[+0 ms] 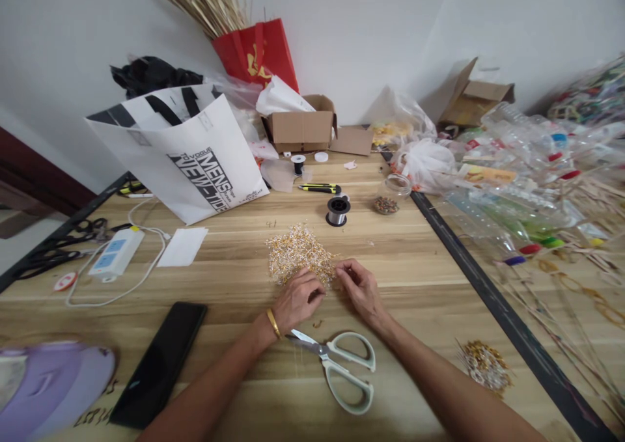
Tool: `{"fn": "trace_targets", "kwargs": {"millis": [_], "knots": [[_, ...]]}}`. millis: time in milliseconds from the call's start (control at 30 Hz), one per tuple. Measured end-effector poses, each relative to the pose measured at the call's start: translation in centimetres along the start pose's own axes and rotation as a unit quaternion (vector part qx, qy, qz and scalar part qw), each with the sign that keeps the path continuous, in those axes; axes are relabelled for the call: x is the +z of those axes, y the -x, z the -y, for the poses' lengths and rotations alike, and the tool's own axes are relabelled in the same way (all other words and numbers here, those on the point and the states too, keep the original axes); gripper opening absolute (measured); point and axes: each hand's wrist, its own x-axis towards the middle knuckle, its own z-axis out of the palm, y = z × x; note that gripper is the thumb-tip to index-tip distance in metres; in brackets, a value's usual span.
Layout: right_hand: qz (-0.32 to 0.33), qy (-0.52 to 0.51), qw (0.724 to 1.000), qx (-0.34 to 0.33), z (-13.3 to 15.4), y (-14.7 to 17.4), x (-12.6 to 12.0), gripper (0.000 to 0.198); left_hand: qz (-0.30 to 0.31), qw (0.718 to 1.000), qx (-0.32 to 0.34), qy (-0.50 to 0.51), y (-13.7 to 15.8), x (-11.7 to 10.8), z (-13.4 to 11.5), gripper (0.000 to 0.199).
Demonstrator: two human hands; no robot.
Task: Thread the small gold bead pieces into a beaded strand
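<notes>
A loose pile of small gold and clear beads [297, 250] lies on the wooden table. My left hand [297, 297], with a gold bracelet [273, 323] at its wrist, rests at the pile's near edge with its fingers curled in. Whatever those fingers hold is too small or hidden to name. At the right edge of the pile, my right hand [360, 290] has its thumb and forefinger pinched together; what is between them I cannot make out. Close below the hands, scissors [322, 351] with pale green handles lie with their blades slightly apart.
A wire spool [338, 211], a yellow-black cutter [319, 188] and a jar of beads [387, 204] stand behind the pile. A phone [159, 364] and a power strip [116, 253] are at left. A second beaded bunch [486, 367] and plastic bottles [493, 227] lie at right.
</notes>
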Motion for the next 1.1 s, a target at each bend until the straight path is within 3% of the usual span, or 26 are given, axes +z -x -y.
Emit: {"fn": "trace_targets", "kwargs": {"millis": [167,433,800,1100], "knots": [[0.016,-0.042,0.999,0.021,-0.11,0.04,0.09,0.021,-0.013,0.998,-0.029,0.051,-0.05,0.10,0.28,0.013],[0.020,0.003,1.000,-0.020,-0.14,0.16,-0.03,0.020,-0.018,0.996,-0.051,0.069,-0.02,-0.03,0.29,0.012],[0.017,0.074,0.995,-0.058,-0.54,0.38,-0.25,0.016,0.011,0.998,0.025,0.052,0.12,0.14,0.10,0.007],[-0.010,0.081,0.996,-0.024,-0.96,0.54,-0.52,0.018,-0.030,0.998,-0.014,0.045,-0.32,-0.37,0.35,0.009]]}}
